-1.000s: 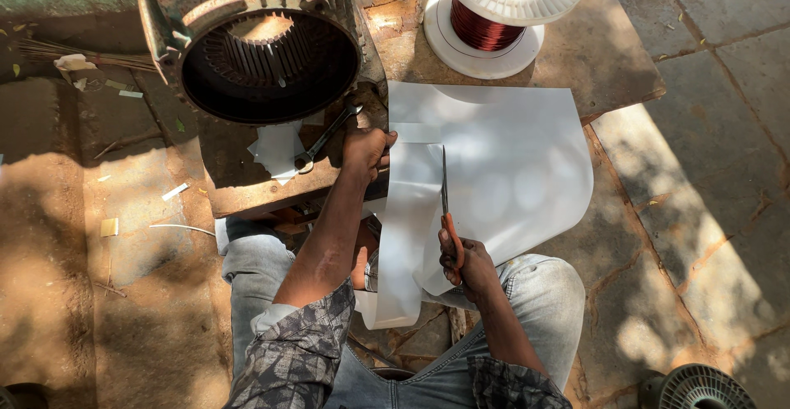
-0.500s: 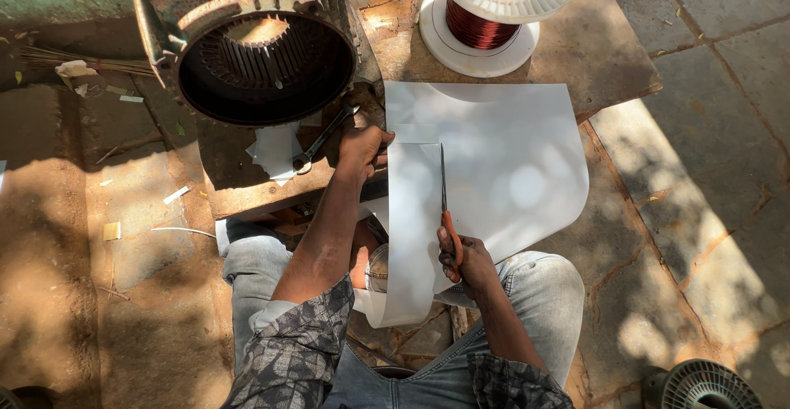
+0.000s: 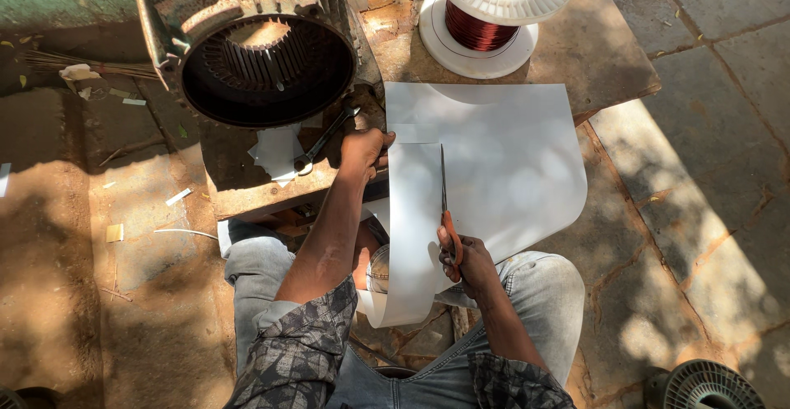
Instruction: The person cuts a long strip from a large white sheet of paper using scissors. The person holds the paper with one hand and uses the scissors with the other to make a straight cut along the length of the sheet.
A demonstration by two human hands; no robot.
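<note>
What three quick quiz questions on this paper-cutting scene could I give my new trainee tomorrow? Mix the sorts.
1. True or false: the right hand holds the scissors.
2. What does the left hand pinch: (a) the white sheet, (b) the wire spool, (c) the wrench?
3. What colour are the scissor handles?

Key: 1 true; 2 a; 3 orange.

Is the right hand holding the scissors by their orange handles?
Yes, the right hand grips the scissors at their orange handles, blades pointing away along the white sheet.
</note>
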